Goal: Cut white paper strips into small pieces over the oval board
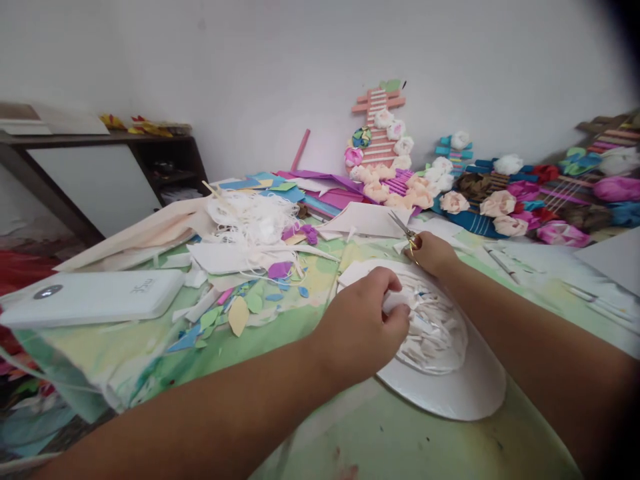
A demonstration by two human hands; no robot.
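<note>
My left hand (361, 327) is closed in a pinch on a small white foam piece (396, 301) at the left edge of a heap of white cut petals (434, 327). The petals lie on a white round board (470, 390) on the green table. Beyond the board, my right hand (431, 252) is closed round the gold handles of a pair of scissors (404, 229), whose blades point up and to the left. Both forearms reach in from the bottom of the view.
A white power bank (95, 297) lies at the left on a white bag. Foam scraps and coloured leaf cut-outs (239, 313) litter the middle. White strips (255, 217) and coloured sheets (320, 193) pile behind. Foam flower decorations (480, 180) line the wall; a dark shelf (100, 167) stands left.
</note>
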